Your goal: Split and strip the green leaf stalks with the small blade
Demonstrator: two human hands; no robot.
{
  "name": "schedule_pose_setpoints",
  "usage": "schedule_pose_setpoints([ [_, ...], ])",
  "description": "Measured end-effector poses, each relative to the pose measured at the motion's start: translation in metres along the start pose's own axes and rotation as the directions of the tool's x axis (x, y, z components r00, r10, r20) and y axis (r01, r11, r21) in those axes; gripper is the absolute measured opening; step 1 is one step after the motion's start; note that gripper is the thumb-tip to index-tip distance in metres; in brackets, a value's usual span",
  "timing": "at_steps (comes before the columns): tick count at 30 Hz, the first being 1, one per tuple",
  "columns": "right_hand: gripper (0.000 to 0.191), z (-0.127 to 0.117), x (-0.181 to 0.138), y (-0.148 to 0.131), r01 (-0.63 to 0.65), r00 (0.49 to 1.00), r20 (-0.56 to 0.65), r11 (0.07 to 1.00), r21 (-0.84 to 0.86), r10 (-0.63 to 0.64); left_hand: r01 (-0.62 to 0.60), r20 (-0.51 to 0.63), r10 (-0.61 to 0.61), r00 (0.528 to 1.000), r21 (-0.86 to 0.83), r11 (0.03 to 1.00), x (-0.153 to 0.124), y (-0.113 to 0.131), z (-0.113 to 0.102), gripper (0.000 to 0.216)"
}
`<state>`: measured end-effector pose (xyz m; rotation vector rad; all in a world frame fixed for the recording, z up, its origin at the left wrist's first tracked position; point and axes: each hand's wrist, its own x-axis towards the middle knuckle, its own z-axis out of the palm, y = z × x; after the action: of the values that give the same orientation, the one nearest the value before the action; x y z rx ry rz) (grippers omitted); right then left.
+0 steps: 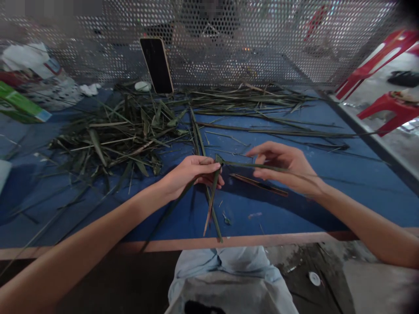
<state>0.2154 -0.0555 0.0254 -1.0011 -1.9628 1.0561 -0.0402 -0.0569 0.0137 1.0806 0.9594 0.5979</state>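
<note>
My left hand is closed around a small folded knot of green leaf strips, pinched between thumb and fingers in the middle of the blue table. From this knot one leaf strip stretches right, while other ends hang down toward the table's front edge. My right hand hovers to the right with thumb and fingers apart and curved. The long strip passes by its thumb, and whether it touches the hand I cannot tell. Below, between the hands, lies a brownish split strip on the table.
A heap of dark green leaf pieces covers the left, and long strips lie along the back. A phone leans upright against the perforated metal panel. A green box stands far left; red stools are at right.
</note>
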Motion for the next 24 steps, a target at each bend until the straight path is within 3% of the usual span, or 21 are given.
schedule_pose_setpoints([
  [3, 0.021, -0.007, 0.001, -0.002, 0.044, 0.994, -0.109, 0.963, 0.267, -0.015, 0.002, 0.006, -0.002, 1.000, 0.025, 1.000, -0.002, 0.002, 0.000, 0.024],
  [7, 0.017, -0.015, 0.006, 0.003, 0.136, 0.969, -0.247, 0.876, 0.462, -0.020, -0.018, 0.048, 0.016, 0.999, 0.041, 0.999, -0.003, 0.003, 0.001, 0.019],
  [12, 0.033, -0.027, 0.010, -0.004, 0.212, 0.933, -0.359, 0.826, 0.523, -0.012, -0.037, 0.076, 0.031, 0.997, 0.077, 0.996, -0.004, 0.003, 0.001, 0.017],
  [16, 0.039, -0.040, 0.009, -0.022, 0.146, 0.873, -0.463, 0.824, 0.548, 0.153, -0.024, 0.095, 0.014, 0.995, 0.096, 0.995, -0.004, 0.003, 0.000, 0.019],
  [18, 0.049, -0.043, 0.010, -0.030, 0.124, 0.871, -0.456, 0.817, 0.563, 0.182, -0.012, 0.094, 0.002, 0.996, 0.102, 0.995, -0.004, 0.004, 0.000, 0.020],
  [20, 0.062, -0.044, 0.010, -0.031, 0.146, 0.907, -0.403, 0.808, 0.571, 0.121, -0.004, 0.095, -0.005, 0.995, 0.104, 0.995, -0.004, 0.004, 0.000, 0.020],
  [24, 0.066, -0.041, 0.007, -0.018, 0.145, 0.989, -0.110, 0.831, 0.537, -0.101, -0.012, 0.076, 0.005, 0.997, 0.090, 0.996, -0.003, 0.004, 0.000, 0.018],
])
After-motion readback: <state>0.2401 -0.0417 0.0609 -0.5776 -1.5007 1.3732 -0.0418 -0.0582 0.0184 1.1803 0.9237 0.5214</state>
